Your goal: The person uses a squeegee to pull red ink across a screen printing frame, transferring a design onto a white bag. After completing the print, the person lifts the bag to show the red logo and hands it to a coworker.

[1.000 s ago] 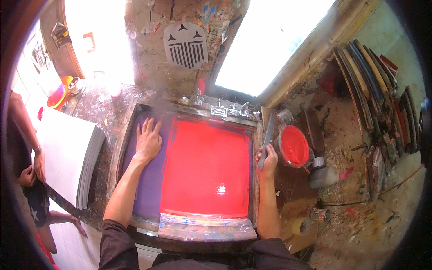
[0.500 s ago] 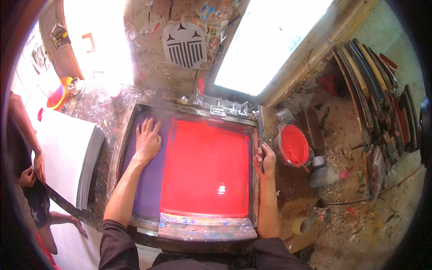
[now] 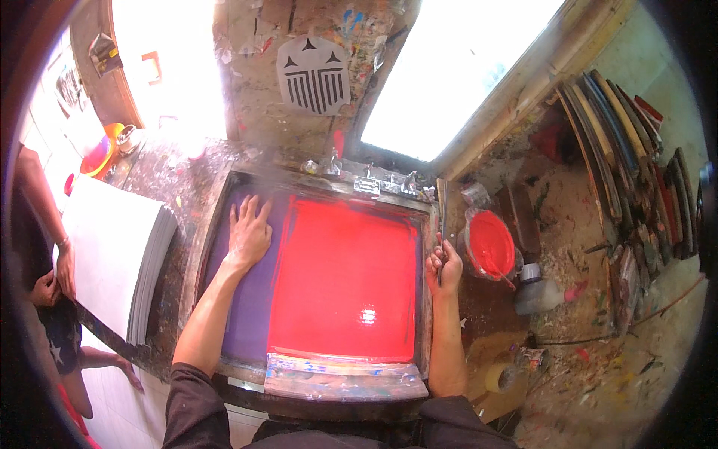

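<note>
A framed printing screen (image 3: 200, 258) lies flat before me, its purple mesh (image 3: 245, 318) showing on the left. Wet red ink (image 3: 340, 280) covers a large rectangle of it. My left hand (image 3: 251, 232) rests on the purple part, palm down with fingers spread. At the frame's right side my right hand (image 3: 446, 269) has its fingers closed around a long thin strip (image 3: 443, 206), seen nearly edge-on and pointing away from me. Along the screen's near edge lies a wide paint-stained squeegee (image 3: 344, 380), touched by neither hand.
To the right stand a tub of red ink (image 3: 490, 243) and a plastic bottle (image 3: 538, 298), with a tape roll (image 3: 499, 376) nearer. Several squeegees (image 3: 621, 142) lean far right. A paper stack (image 3: 112, 254) sits left, beside another person's hand (image 3: 66, 271). A stencilled sheet (image 3: 314, 78) lies beyond.
The thin strip in my right hand has tilted slightly and shifted a little to the right, its lower end now showing between my fingers. My left hand stays on the purple mesh.
</note>
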The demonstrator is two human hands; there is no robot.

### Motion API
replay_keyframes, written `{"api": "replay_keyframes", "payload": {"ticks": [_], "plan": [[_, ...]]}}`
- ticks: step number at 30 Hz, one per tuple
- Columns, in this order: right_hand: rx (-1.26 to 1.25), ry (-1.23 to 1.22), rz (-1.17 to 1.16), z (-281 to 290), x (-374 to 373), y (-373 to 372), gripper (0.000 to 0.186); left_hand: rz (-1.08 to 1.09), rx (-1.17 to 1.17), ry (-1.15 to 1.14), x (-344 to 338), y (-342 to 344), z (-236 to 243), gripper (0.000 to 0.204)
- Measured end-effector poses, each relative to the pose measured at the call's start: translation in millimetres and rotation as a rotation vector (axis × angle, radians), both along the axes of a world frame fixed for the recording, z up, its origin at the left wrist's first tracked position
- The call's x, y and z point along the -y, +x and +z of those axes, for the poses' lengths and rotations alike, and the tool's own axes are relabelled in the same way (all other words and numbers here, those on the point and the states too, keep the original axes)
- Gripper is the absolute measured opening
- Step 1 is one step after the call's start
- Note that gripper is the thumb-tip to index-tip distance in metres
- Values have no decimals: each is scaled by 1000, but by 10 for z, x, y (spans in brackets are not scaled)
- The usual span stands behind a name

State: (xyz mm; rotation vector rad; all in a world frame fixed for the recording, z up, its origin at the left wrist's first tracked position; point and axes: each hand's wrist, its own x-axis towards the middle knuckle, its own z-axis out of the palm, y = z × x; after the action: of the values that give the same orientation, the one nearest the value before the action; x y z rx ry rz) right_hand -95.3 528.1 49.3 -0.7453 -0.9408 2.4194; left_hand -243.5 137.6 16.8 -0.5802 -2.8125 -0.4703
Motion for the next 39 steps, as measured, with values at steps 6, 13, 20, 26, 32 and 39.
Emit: {"api": "replay_keyframes", "payload": {"ticks": [6, 13, 20, 26, 32, 39], "plan": [[-30, 156, 204, 97, 108, 53, 25, 3, 8, -13, 17, -7, -8, 56], [71, 275, 262, 120, 75, 64, 27, 3, 0, -2, 24, 0, 8, 55], [59, 401, 26, 47, 227, -10, 30, 3, -24, -10, 21, -18, -37, 55], [152, 473, 206, 193, 161, 45, 29, 0, -21, -7, 40, -21, -33, 54], [77, 421, 211, 177, 187, 52, 29, -3, -21, 4, 3, -13, -13, 53], [-47, 129, 353, 108, 51, 91, 35, 2, -37, -1, 18, -4, -33, 52]]}}
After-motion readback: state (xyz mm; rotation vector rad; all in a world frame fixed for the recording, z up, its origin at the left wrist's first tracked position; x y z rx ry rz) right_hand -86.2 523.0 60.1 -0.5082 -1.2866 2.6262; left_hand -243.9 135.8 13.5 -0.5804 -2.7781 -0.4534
